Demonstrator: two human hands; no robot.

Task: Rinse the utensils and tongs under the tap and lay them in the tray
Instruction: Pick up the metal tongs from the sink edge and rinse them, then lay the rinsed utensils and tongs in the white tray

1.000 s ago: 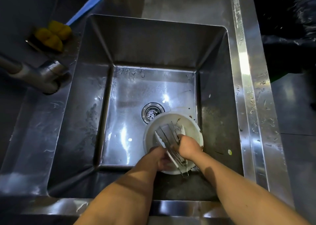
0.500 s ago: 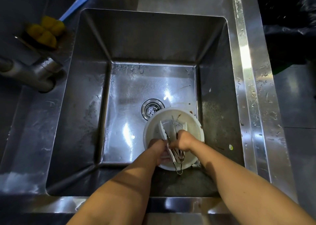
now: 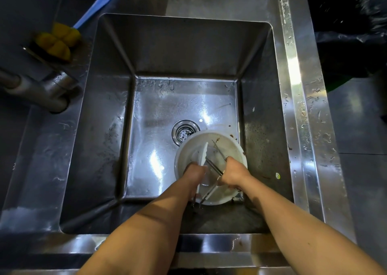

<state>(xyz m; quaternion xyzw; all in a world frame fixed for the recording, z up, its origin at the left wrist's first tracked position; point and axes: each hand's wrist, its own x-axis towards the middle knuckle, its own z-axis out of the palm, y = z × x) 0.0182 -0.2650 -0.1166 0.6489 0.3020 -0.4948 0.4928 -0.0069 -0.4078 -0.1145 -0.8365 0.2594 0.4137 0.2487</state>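
A white bowl (image 3: pixel 230 147) sits at the near right of the steel sink's floor (image 3: pixel 159 128). Over it my left hand (image 3: pixel 193 173) grips white-tipped tongs (image 3: pixel 203 152), whose tip points away from me. My right hand (image 3: pixel 233 173) grips a bundle of thin metal utensils (image 3: pixel 217 148) that cross the tongs between my hands. The handle ends stick out below the bowl's near rim. The tap (image 3: pixel 41 90) is at the left edge, with no water running.
The drain (image 3: pixel 184 132) lies just beyond the bowl. A yellow sponge brush (image 3: pixel 60 38) with a blue handle rests on the counter at the far left. A wet steel ledge (image 3: pixel 299 107) runs along the right.
My hands have moved apart over the bowl. The tongs went left with my left hand and the metal utensils went right with my right, so they now cross in an X.
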